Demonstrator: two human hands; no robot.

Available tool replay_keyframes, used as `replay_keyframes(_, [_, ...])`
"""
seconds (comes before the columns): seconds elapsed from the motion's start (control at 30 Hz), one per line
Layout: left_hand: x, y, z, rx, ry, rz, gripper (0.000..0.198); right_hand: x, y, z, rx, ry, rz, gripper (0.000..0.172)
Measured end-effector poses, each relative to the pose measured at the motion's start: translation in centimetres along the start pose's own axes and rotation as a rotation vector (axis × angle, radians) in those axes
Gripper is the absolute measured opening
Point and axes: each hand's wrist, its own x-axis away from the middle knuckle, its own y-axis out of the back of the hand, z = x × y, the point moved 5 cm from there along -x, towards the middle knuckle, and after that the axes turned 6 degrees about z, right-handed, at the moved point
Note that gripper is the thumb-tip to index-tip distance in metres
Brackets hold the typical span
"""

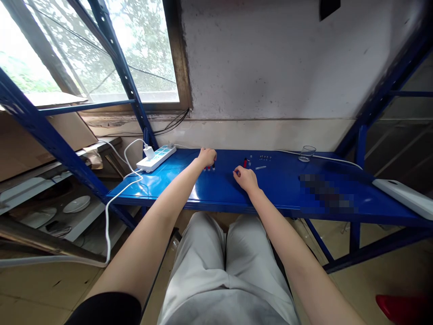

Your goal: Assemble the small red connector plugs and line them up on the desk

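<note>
Left hand (207, 157): curls downward; cannot tell whether pinching anything.
Right hand (246, 177): bends inward, thumb close to forefinger; grip too small to make out.
Small red and black pieces (209, 169): directly below left hand, partly covered; probably light, stiff, slick, best taken by the sides.
Red piece (245, 162): just beyond right hand.
Clear stick (260, 168): right of that; likely prone to rolling.
Bench (284, 186): front edge under right forearm, wall behind.
Power strip (157, 158): limits leftward room.
Glass (307, 154): well apart rightward, likely fragile.
</note>
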Motion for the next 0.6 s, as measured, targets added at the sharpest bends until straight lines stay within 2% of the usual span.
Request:
replay_keyframes(0.23, [0.12, 0.19, -0.23, -0.009, 0.009, 0.045, 0.032, 0.13, 0.27, 0.20, -0.002, 0.006, 0.001, 0.018])
replay_keyframes(0.6, [-0.17, 0.20, -0.75, -0.022, -0.011, 0.059, 0.029, 0.13, 0.31, 0.07, -0.023, -0.015, -0.001, 0.020])
